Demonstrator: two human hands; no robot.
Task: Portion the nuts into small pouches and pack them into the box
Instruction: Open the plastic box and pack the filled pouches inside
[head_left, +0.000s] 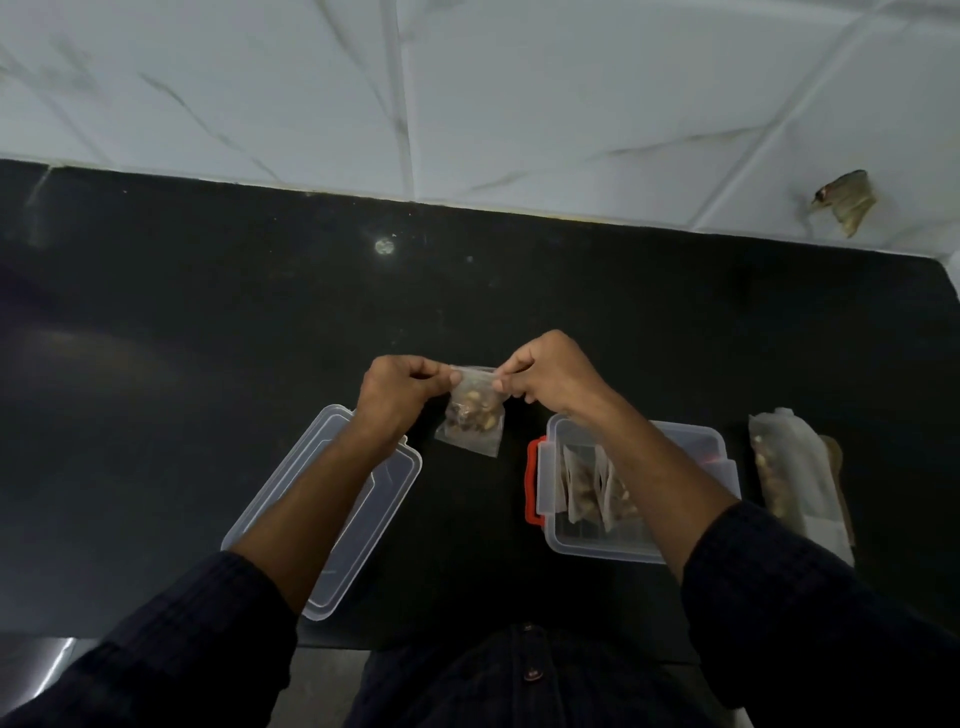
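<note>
Hands (472, 387) with pouch (471, 413) above black counter (208, 338), white-tiled wall (467, 93) behind.

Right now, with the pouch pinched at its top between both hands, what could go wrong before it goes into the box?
The left hand and right hand pinch only the top edge of the pouch; if the seal is not fully closed, nuts may spill onto the counter. The box already holds pouches standing close together, so pushing another in could crumple them. The lid lies under the left forearm and could get knocked.
</note>
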